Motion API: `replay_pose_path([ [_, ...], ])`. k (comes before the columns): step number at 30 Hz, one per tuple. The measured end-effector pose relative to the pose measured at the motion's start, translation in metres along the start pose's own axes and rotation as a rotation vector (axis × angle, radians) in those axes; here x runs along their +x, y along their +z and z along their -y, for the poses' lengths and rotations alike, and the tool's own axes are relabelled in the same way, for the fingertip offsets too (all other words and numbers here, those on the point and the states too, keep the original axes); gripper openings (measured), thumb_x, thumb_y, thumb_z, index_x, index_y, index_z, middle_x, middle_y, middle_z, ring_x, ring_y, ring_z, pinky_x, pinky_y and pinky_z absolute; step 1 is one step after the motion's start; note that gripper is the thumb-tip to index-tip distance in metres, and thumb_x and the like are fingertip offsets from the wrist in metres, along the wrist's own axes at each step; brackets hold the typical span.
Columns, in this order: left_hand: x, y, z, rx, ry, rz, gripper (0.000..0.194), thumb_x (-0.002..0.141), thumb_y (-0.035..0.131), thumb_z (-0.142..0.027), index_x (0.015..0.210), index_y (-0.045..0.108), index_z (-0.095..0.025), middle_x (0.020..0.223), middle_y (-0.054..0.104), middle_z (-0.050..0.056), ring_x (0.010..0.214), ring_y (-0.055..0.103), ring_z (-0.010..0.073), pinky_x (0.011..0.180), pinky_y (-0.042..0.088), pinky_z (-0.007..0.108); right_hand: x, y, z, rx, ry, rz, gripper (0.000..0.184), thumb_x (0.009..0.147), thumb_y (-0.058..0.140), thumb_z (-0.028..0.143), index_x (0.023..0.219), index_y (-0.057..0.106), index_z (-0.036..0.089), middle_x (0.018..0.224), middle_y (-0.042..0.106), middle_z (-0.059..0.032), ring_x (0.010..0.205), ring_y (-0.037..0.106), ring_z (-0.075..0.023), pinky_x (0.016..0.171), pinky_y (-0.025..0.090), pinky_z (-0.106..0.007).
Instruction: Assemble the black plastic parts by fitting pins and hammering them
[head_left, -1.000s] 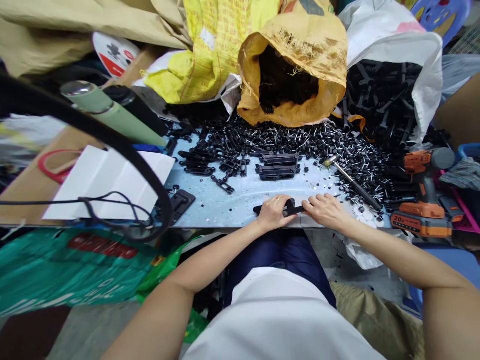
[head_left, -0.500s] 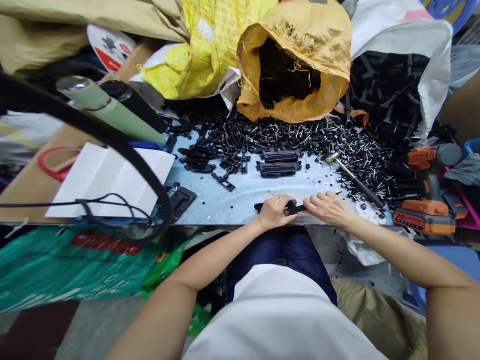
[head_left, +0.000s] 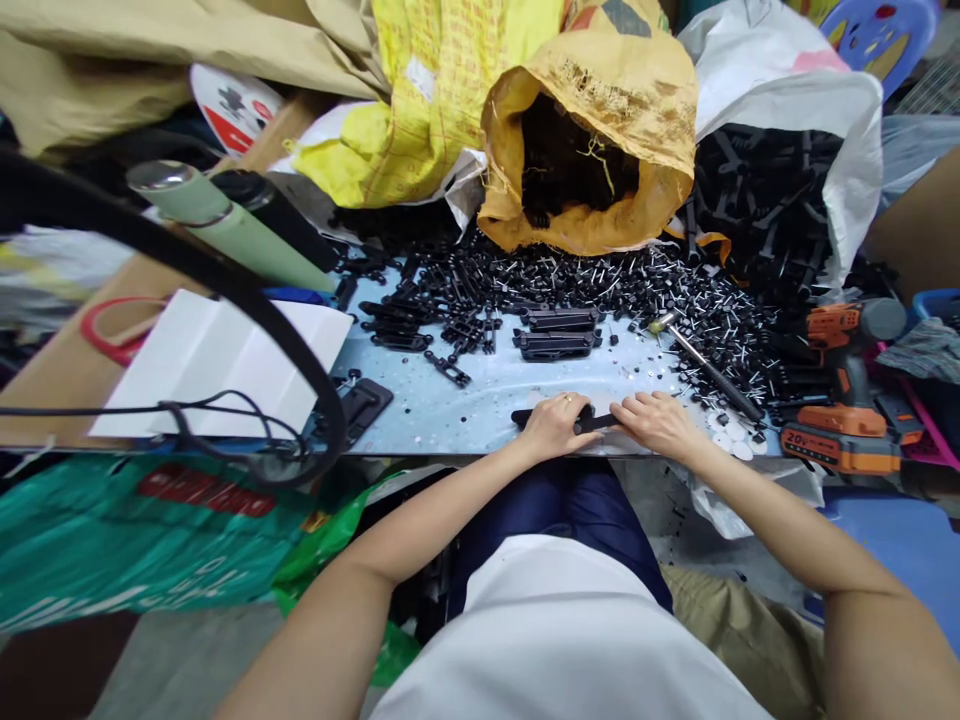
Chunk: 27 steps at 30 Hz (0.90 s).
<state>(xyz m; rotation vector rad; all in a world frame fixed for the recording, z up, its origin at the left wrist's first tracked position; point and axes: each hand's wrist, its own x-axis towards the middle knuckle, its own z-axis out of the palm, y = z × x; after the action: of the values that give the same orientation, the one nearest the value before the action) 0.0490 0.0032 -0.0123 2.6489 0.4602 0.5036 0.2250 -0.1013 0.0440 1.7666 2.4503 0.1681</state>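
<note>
Near the front edge of the light-blue worktop (head_left: 420, 410), my left hand (head_left: 553, 427) is closed around a long black plastic part (head_left: 596, 423), whose dark end juts out left of the fingers. My right hand (head_left: 651, 424) pinches the same part at its right end. Both palms face down, and the fingers cover much of the part. Just beyond the hands lie two or more similar black plastic assemblies (head_left: 556, 343), side by side. A hammer (head_left: 705, 366) rests to the right, its head toward the back.
A heap of small black parts with metal pins (head_left: 720, 290) spreads along the back, below an orange sack (head_left: 592, 235). An orange cordless drill (head_left: 844, 420) stands at right. At left are white paper (head_left: 217, 360), a green flask (head_left: 225, 225) and a black curved arm (head_left: 247, 300) crossing the view.
The view has shifted slightly. Both hands keep their hold on the black part, which has barely moved.
</note>
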Motion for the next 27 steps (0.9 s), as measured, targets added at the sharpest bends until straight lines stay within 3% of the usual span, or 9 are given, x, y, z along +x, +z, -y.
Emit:
replay_pose_path([
  [3, 0.03, -0.002, -0.006, 0.058, 0.009, 0.113, 0.043, 0.082, 0.051, -0.048, 0.113, 0.05, -0.017, 0.101, 0.063, 0.009, 0.093, 0.058, 0.0219, 0.077, 0.047, 0.032, -0.015, 0.019, -0.009, 0.073, 0.018, -0.096, 0.039, 0.093, 0.031, 0.042, 0.092, 0.06, 0.016, 0.078, 0.061, -0.0063, 0.073, 0.05, -0.0157, 0.061, 0.029, -0.027],
  [6, 0.082, 0.001, -0.006, 0.21, 0.005, 0.116, 0.032, 0.088, 0.04, -0.018, 0.119, 0.048, -0.016, 0.111, 0.059, 0.011, 0.103, 0.053, 0.0221, 0.082, 0.043, 0.035, -0.032, 0.035, -0.012, 0.117, 0.068, -0.156, 0.039, 0.092, 0.032, 0.043, 0.092, 0.061, 0.016, 0.081, 0.061, -0.0073, 0.074, 0.051, -0.0157, 0.064, 0.033, -0.027],
  [9, 0.131, 0.008, -0.002, 0.31, 0.03, 0.162, 0.027, 0.083, 0.038, -0.003, 0.1, 0.059, -0.008, 0.098, 0.063, 0.015, 0.1, 0.054, 0.0261, 0.083, 0.04, 0.041, -0.045, 0.042, -0.008, 0.167, 0.092, -0.147, 0.039, 0.091, 0.035, 0.043, 0.093, 0.062, 0.015, 0.082, 0.062, -0.008, 0.075, 0.052, -0.0161, 0.066, 0.036, -0.027],
  [12, 0.151, 0.012, 0.001, 0.299, 0.012, 0.181, 0.021, 0.08, 0.042, 0.0, 0.08, 0.062, -0.006, 0.083, 0.064, 0.016, 0.09, 0.058, 0.027, 0.079, 0.042, 0.041, -0.046, 0.04, -0.013, 0.215, 0.133, -0.12, 0.037, 0.091, 0.037, 0.042, 0.096, 0.062, 0.016, 0.086, 0.062, -0.0084, 0.079, 0.053, -0.017, 0.069, 0.038, -0.028],
  [16, 0.125, 0.004, 0.004, 0.251, -0.008, 0.041, 0.021, 0.082, 0.04, -0.003, 0.085, 0.06, -0.009, 0.084, 0.063, 0.014, 0.083, 0.06, 0.0235, 0.073, 0.047, 0.036, -0.012, 0.033, -0.045, 0.23, 0.318, -0.133, 0.032, 0.092, 0.034, 0.032, 0.101, 0.061, 0.015, 0.095, 0.062, -0.0108, 0.088, 0.053, -0.0189, 0.078, 0.04, -0.031],
  [19, 0.078, -0.01, 0.005, 0.182, 0.057, -0.208, 0.022, 0.084, 0.038, -0.008, 0.092, 0.057, -0.012, 0.086, 0.064, 0.011, 0.083, 0.061, 0.0211, 0.075, 0.049, 0.034, 0.03, 0.026, -0.068, 0.225, 0.504, -0.037, 0.03, 0.091, 0.035, 0.023, 0.109, 0.057, 0.012, 0.107, 0.058, -0.0137, 0.099, 0.049, -0.0205, 0.086, 0.038, -0.032],
  [22, 0.026, -0.019, 0.01, 0.143, 0.085, -0.418, 0.026, 0.086, 0.034, -0.011, 0.103, 0.053, -0.014, 0.089, 0.066, 0.009, 0.083, 0.063, 0.0192, 0.074, 0.052, 0.031, 0.066, 0.019, -0.075, 0.244, 0.59, 0.112, 0.032, 0.089, 0.034, 0.013, 0.113, 0.054, 0.009, 0.11, 0.057, -0.0159, 0.102, 0.049, -0.0203, 0.086, 0.038, -0.031],
  [27, -0.026, -0.016, 0.025, 0.114, 0.063, -0.475, 0.023, 0.088, 0.036, -0.016, 0.103, 0.054, -0.017, 0.083, 0.068, 0.006, 0.072, 0.065, 0.0184, 0.065, 0.055, 0.029, 0.085, 0.017, -0.069, 0.255, 0.67, 0.139, 0.026, 0.084, 0.038, 0.005, 0.093, 0.062, 0.007, 0.098, 0.062, -0.0161, 0.092, 0.055, -0.0196, 0.077, 0.041, -0.028],
])
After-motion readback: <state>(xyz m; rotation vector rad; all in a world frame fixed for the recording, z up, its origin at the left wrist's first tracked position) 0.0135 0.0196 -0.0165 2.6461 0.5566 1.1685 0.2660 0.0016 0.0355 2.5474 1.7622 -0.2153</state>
